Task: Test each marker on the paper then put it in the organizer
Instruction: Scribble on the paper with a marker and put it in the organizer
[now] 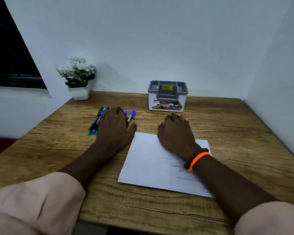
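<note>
Several slim markers (96,122) with green and blue caps lie bunched on the wooden table (227,133), far left of the white sheet of paper (151,167). Your left hand (115,128) rests flat over them, fingers spread and gripping nothing; one white-barrelled marker with a blue cap (131,115) pokes out just right of it. Your right hand (176,131) lies palm down on the paper's far edge, fingers loosely together. Farther back stands the empty grey-and-white plastic organizer (167,95).

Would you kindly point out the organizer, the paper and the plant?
organizer (167,103): head view, front wall.
paper (149,165): head view, bare middle.
plant (79,93): head view, white pot.
</note>
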